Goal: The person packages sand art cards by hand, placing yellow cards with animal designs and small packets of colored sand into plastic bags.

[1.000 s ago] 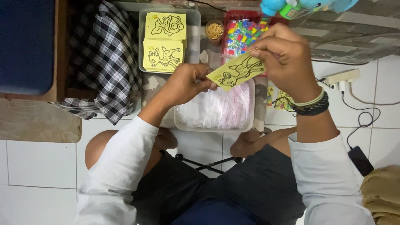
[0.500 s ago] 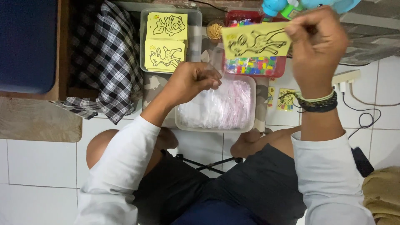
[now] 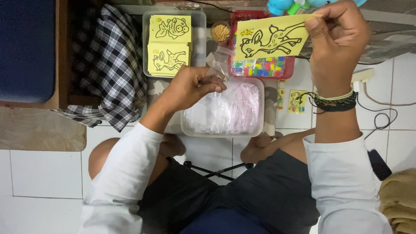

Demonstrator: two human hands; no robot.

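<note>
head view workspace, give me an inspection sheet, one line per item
surface: white tiled floor, with a low stand under the trays
job's things: yellow card with a deer outline held up; clear tub of plastic bags; clear tray of yellow cards; red tray of coloured pieces
clutter: checked cloth; small cup of sticks; two small cards on the floor
grips: right hand pinches the deer card by its right edge; left hand holds a small clear bag at the tub's rim
cables: dark cable and a white power strip on the tiles
surroundings: blue panel in a wooden frame; tan cloth
</note>
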